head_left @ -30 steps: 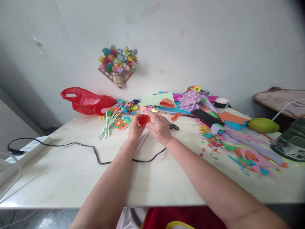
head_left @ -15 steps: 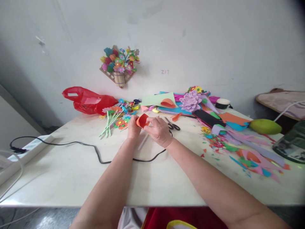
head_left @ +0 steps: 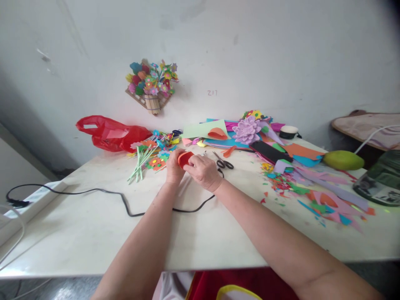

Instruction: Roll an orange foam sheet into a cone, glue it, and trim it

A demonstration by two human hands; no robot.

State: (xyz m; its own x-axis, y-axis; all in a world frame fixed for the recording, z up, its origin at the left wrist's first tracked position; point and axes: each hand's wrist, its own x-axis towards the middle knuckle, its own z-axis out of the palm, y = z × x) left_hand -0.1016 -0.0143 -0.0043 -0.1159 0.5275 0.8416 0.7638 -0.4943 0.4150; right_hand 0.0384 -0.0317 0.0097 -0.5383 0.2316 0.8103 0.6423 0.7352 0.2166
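Between my hands, above the middle of the table, is a curved orange foam piece (head_left: 185,159) shaped like a small cup. My left hand (head_left: 174,168) is wrapped round its left side. My right hand (head_left: 203,171) pinches its right edge, the fingers curled at the rim. A thin pale stick (head_left: 184,185) shows on the table below my hands, partly hidden. Black-handled scissors (head_left: 225,163) lie just to the right of my right hand.
A black cable (head_left: 125,202) crosses the table under my forearms. A red bag (head_left: 115,133), green stems (head_left: 139,164) and foam flowers lie at the back left. Foam sheets (head_left: 203,129), scraps (head_left: 328,204), a green fruit (head_left: 343,160) and a bottle (head_left: 381,179) are rightward.
The view has shifted slightly, so things appear a little further left. My right fingers have curled closer over the rim of the orange piece.
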